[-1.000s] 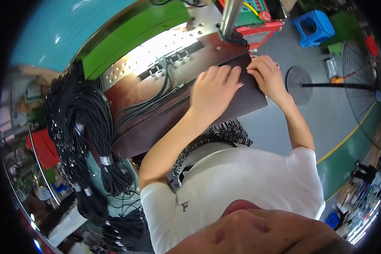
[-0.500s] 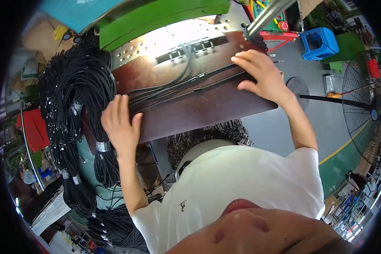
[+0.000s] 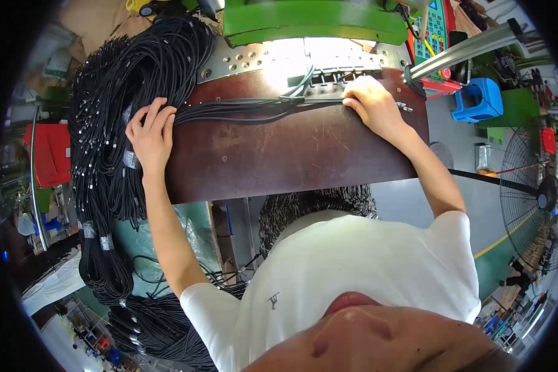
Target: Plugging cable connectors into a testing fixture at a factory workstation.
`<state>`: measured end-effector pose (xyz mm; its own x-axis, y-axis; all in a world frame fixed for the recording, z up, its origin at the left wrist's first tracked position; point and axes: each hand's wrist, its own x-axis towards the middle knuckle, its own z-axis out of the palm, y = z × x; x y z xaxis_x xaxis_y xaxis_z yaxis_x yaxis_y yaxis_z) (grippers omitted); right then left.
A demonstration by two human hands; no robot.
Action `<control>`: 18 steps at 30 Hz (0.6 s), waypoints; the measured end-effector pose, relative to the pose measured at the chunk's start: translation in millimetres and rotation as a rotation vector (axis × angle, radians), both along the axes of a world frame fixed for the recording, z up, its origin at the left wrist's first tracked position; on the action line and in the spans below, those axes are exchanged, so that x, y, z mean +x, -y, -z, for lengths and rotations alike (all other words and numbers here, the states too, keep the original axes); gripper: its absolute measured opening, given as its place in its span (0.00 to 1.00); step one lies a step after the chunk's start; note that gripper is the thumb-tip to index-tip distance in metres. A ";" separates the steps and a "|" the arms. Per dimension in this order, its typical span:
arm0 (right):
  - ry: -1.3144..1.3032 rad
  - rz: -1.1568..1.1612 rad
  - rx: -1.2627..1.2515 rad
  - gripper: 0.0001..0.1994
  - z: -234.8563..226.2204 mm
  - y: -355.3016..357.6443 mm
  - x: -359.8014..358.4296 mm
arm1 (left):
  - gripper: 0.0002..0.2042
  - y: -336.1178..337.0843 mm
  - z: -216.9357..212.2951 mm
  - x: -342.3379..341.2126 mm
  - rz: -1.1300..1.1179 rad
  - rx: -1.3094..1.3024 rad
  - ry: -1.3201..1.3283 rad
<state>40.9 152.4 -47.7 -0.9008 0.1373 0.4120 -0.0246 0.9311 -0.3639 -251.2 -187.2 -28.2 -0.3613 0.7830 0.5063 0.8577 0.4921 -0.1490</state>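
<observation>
Several black cables (image 3: 248, 110) run side by side across the brown tabletop (image 3: 254, 158), passing through a small dark clip near their middle. My right hand (image 3: 378, 108) is closed round the cables toward their right end, where short stripped tips (image 3: 405, 106) stick out beyond the fingers. At the left end of the same cables, my left hand (image 3: 149, 133) rests with bent, parted fingers. It lies against a large hanging bundle of black cables (image 3: 161, 56); its fingertips touch the cables' left part.
A green machine body (image 3: 316, 22) with a bright lamp stands behind a row of dark clamps (image 3: 344, 75). A metal post (image 3: 465, 53) slants at the right. Beyond are a blue stool (image 3: 480, 99) and a black fan (image 3: 539, 195). More cable coils (image 3: 167, 328) lie lower left.
My right hand has closed on the cables, which have moved back toward the clamps and drawn together. My left hand has shifted left to the big bundle. The view has turned slightly.
</observation>
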 end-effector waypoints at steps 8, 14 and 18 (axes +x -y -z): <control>0.056 -0.002 0.099 0.09 -17.2 18.0 46.6 | 0.14 -23.7 -5.0 94.8 0.249 0.140 0.211; 0.010 -0.011 0.192 0.09 -30.8 10.0 19.2 | 0.16 -6.5 -30.9 81.5 0.178 0.151 0.175; -0.033 -0.110 0.054 0.09 -52.3 34.2 -15.4 | 0.16 76.3 -13.5 20.8 -0.434 0.123 -0.010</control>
